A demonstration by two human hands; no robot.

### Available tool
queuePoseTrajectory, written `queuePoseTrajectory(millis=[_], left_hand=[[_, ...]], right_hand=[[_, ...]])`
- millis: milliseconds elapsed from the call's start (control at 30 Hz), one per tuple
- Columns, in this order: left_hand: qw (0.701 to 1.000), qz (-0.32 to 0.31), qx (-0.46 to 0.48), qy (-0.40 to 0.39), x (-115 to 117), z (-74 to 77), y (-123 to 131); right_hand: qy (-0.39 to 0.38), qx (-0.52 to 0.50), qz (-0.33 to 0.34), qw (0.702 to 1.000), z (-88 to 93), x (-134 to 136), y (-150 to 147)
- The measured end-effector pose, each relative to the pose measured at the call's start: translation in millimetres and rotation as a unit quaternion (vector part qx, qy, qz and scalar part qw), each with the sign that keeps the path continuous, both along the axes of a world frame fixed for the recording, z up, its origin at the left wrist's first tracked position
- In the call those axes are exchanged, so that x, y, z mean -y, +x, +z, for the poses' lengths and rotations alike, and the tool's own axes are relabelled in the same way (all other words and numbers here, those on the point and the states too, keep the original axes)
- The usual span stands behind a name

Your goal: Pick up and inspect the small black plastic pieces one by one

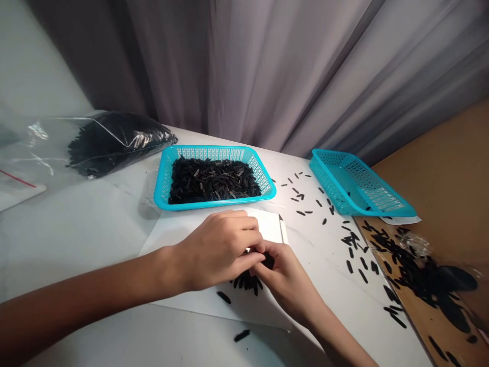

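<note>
A small black strip (268,261) is held narrowly in the right hand (286,283), pressed close against the left hand (217,250), whose fingers are curled inward; any left-hand grip is hidden. The work in hand is handling strips over a white sheet (206,298), with a small black strip cluster (246,283) lying just below the hands. A white card (269,227) lies beyond the hands. Ahead, a teal plastic basket (214,151) is heaped with strips, and a second teal basket (362,191) sits tilted at right. Loose strips (305,201) are scattered across the white table (76,244). A clear plastic bag (122,140) of strips lies at far left.
</note>
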State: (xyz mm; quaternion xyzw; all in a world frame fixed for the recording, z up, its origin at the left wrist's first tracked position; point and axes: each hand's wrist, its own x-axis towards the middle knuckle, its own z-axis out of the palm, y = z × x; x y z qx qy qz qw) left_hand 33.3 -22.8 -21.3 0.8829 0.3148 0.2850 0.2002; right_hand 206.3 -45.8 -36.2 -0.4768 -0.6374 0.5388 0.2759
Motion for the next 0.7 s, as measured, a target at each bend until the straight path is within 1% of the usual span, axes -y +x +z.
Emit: queuePoseTrajectory(millis=[100, 200, 267, 333, 367, 433, 500, 600, 700], left_hand=[[0.998, -0.034, -0.026, 0.041, -3.4, -2.5, -3.1], [0.999, -0.039, -0.001, 0.037, -7.6, -2.6, -5.0], [0.999, -0.023, 0.043, 0.016, -9.9, -1.2, -5.6], [0.996, 0.018, 0.088, -0.013, -12.1, 2.1, -6.4], [0.993, 0.042, 0.106, -0.026, -13.1, 4.5, -6.9], [0.986, 0.081, 0.129, -0.061, -14.7, 9.8, -8.0], [0.979, 0.097, 0.144, -0.105, -15.4, 14.2, -8.6], [0.966, 0.091, 0.163, -0.179, -14.9, 16.4, -8.0], [0.953, 0.080, 0.185, -0.227, -14.3, 14.8, -6.8]], right_hand=[[-0.005, 0.014, 0.000, 1.000, -2.3, -0.1, -0.8], [0.015, 0.013, -0.002, 1.000, -0.9, -1.6, 1.2], [0.025, 0.011, -0.011, 1.000, 2.6, -3.5, 4.2], [0.039, 0.013, -0.044, 0.998, 7.5, -5.6, 8.3], [0.056, 0.018, -0.072, 0.996, 9.8, -6.5, 10.3], [0.117, 0.036, -0.131, 0.984, 13.2, -7.2, 13.8], [0.194, 0.061, -0.170, 0.964, 14.0, -6.4, 15.7], [0.289, 0.090, -0.176, 0.937, 11.1, -3.5, 15.8], [0.341, 0.103, -0.165, 0.920, 7.4, -1.4, 15.0]])
